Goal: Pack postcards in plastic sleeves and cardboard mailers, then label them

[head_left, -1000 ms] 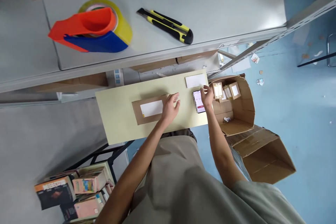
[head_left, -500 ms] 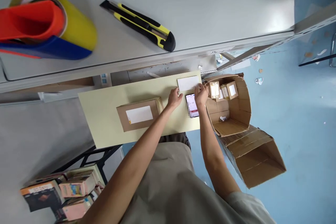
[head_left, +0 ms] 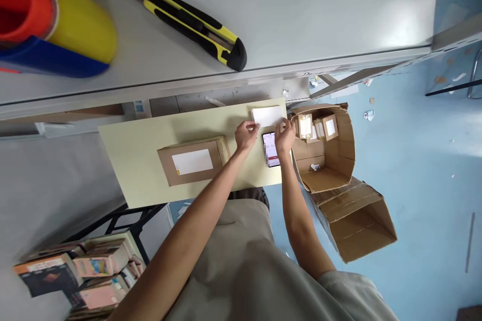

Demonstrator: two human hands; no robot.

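A white rectangular stack of paper labels [head_left: 267,116] lies at the far right corner of the pale yellow board [head_left: 135,145]. My left hand [head_left: 246,136] pinches its near left corner between thumb and fingers. At the near right corner, my right hand [head_left: 285,138] has its fingers closed on the paper's edge. Just below the stack is a phone [head_left: 270,149] with a lit screen, partly covered by my right hand. To the left of my left forearm sits a closed cardboard box [head_left: 192,163] with a white label on top.
A grey shelf [head_left: 320,10] above holds a utility knife [head_left: 188,22] and a yellow tape roll [head_left: 83,20] on a red and blue dispenser. Right of the board stand an open carton [head_left: 339,160] with small boxes inside and another open carton [head_left: 363,225]. Books [head_left: 48,273] sit lower left.
The whole view has shifted slightly, with the scene sliding left. My hands stay at the white paper's near corners, with the fingers slightly readjusted.
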